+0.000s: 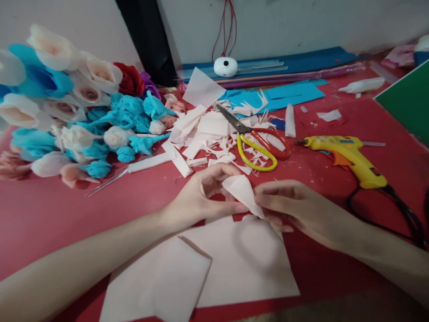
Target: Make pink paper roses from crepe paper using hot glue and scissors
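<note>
Below: red tabletop (134, 192) | behind: grey wall (278, 27) | hands (197, 194) holding pale paper (241, 192)

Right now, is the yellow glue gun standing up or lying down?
Lying down: the glue gun is on its side on the red table, nozzle pointing left and handle flat too.

There are two hands in all: one left hand (192, 197) and one right hand (301, 208). One curved paper piece (239, 190) is between them. One pair of scissors (243, 129), one glue gun (338, 144), one round white gadget (225, 68), one white bottle (363, 85) and one green board (409, 100) are in sight. One red flower (130, 82) and one purple flower (149, 85) show; blue flowers (129, 109) and white flowers (103, 74) number several each, overlapping too much for exact totals. Paper scraps (214, 125) are many. One red surface (328, 275).
</note>
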Demonstrator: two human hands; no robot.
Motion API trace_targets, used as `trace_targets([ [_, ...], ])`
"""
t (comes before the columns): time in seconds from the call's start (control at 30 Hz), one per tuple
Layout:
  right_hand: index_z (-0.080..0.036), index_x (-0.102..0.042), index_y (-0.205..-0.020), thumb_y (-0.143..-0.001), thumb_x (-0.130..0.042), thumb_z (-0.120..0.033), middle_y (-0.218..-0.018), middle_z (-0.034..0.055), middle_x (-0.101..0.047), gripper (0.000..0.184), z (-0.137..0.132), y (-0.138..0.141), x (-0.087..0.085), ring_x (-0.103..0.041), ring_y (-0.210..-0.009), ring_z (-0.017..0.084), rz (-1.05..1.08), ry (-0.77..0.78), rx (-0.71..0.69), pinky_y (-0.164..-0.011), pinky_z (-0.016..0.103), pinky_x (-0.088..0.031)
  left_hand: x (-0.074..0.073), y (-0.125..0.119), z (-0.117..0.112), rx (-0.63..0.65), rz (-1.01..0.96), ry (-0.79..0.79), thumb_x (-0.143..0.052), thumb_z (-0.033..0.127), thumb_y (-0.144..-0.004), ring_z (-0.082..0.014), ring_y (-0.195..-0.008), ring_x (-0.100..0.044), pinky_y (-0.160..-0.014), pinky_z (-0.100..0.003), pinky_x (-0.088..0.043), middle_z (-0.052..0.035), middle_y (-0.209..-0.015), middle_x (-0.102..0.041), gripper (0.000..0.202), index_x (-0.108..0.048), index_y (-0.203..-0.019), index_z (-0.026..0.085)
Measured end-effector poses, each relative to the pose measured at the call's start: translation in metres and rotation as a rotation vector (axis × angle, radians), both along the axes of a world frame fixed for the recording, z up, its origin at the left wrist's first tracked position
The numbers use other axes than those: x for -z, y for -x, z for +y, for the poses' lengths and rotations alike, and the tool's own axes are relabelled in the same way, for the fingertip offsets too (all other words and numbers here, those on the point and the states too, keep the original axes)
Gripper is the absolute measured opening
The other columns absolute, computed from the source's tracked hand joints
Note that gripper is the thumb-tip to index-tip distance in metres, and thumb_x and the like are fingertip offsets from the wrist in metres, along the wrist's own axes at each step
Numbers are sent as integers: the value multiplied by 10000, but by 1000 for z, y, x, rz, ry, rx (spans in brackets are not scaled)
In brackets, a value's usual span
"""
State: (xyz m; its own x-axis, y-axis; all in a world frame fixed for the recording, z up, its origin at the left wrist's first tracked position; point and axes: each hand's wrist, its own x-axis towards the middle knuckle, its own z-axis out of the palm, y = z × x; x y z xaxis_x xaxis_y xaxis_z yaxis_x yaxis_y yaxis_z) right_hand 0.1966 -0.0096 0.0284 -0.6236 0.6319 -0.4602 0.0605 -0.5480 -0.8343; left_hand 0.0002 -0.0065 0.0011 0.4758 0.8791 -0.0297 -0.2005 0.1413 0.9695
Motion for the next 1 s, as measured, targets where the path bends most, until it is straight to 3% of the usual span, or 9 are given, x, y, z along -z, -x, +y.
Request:
trace_targets([
  [0.1, -144, -535, -666, -849, -534, -325, -509, -51, -379, 258, 1, 0, 0, -303, -455, 33, -15, 3, -19, -414, 173, -212, -3, -1, 1, 18, 38, -52, -736, 118, -629, -114, -763, -632, -601, -159, -523, -1, -897, -643, 402, -599, -995, 213],
  [0.2, -148, -551, -681, -847, -530, -344, -536, -49, -386, 258, 2, 0, -1, -292, -469, 35, -28, -39, -35, -416, 181, -195, -3, -1, 0, 15, 76, -39, -729, 132, -641, -112, -748, -634, -640, -168, -526, -10, -852, -652, 306, -622, -924, 174],
  [0.3, -144, -536, -655, -838, -528, -380, -577, -42, -403, 299, 2, 1, -4, -320, -496, 36, -86, -152, -59, -434, 181, -221, -4, 0, -1, -2, 122, -33, -735, 140, -632, -106, -725, -625, -659, -170, -517, -1, -782, -654, 260, -624, -866, 158],
  [0.43, -154, -576, -690, -816, -522, -442, -632, -12, -493, 319, 0, 4, -9, -464, -582, 81, -264, -347, -83, -477, 195, -319, -7, -1, -1, 20, 166, -44, -720, 150, -654, -116, -779, -629, -702, -171, -505, -11, -825, -667, 218, -636, -855, 155],
  [0.53, -167, -611, -790, -826, -517, -391, -695, 12, -575, 245, -2, 4, -12, -527, -595, 106, -395, -620, 38, -447, 203, -358, -7, -1, -2, 23, 147, -5, -711, 161, -670, -119, -779, -639, -704, -174, -507, -12, -831, -676, 192, -650, -852, 157],
  [0.63, -163, -608, -886, -813, -544, -206, -789, 23, -595, 107, -5, 2, -12, -540, -631, 90, -471, -1145, 235, -500, 195, -419, -6, -1, -2, 6, 112, 65, -715, 185, -669, -124, -695, -653, -636, -184, -517, -11, -775, -690, 182, -652, -838, 157],
  [0.73, -140, -603, -887, -772, -556, -67, -832, 34, -573, 144, -5, -1, -11, -543, -708, 82, -461, -1566, 216, -637, 188, -453, -4, -1, -2, -3, 81, 124, -727, 202, -652, -121, -629, -649, -598, -189, -520, -7, -708, -686, 210, -645, -839, 150],
  [0.87, -114, -587, -972, -765, -556, -54, -832, 38, -544, 217, -5, -2, -7, -526, -754, 97, -438, -1670, 77, -671, 224, -449, -3, -2, -1, 5, 5, 168, -735, 129, -621, -102, -647, -649, -631, -173, -532, 14, -713, -679, 260, -640, -861, 161],
  [1.0, -89, -573, -911, -723, -571, -22, -855, 47, -600, 200, -8, 0, -9, -538, -810, 102, -393, -1729, 122, -734, 234, -461, -3, -2, -1, 46, -92, 220, -710, 81, -638, -124, -691, -672, -671, -207, -555, 1, -760, -690, 291, -634, -909, 155],
])
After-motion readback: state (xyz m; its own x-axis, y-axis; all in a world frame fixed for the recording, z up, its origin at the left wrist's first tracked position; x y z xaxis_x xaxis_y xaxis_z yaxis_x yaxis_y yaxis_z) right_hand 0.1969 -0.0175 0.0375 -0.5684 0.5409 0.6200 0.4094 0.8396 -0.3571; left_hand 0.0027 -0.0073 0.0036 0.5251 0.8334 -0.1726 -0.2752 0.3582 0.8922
